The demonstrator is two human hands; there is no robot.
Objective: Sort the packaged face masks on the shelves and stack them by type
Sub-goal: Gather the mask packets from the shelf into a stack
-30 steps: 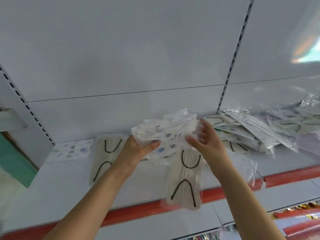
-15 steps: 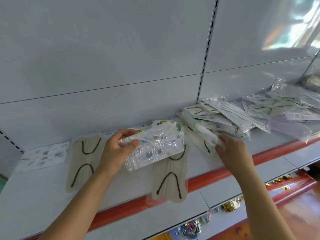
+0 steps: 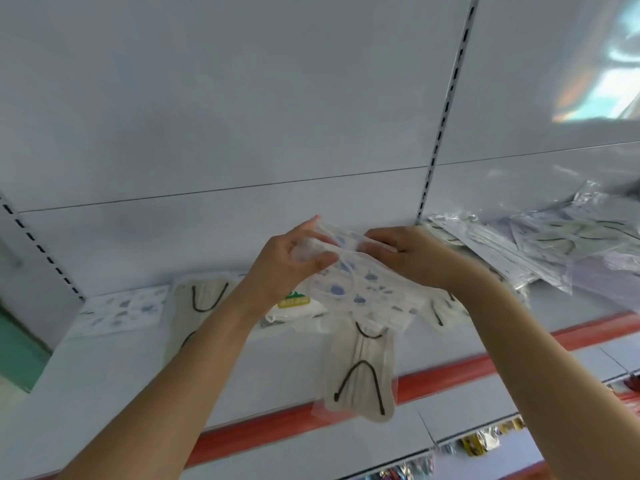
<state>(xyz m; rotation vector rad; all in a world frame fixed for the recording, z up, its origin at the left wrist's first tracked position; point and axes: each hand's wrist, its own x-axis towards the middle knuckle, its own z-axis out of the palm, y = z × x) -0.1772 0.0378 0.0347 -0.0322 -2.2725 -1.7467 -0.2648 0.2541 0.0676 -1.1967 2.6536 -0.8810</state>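
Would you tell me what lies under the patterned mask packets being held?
Under the patterned mask packets: a beige mask with black loops and a green-labelled white packet; their covered parts are hidden.

Standing against a white back panel (image 3: 242, 116) with slotted uprights (image 3: 446, 109); catching bright reflected light (image 3: 602, 95) upper right; showing a red-edged shelf (image 3: 450, 375).

Bare shelf (image 3: 104, 393) lies open at left; a heaped mask pile (image 3: 540, 247) crowds the right.

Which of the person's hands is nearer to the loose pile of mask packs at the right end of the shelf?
The right hand. It grips the blue-patterned mask packs just left of the loose pile; the left hand holds the same packs farther left.
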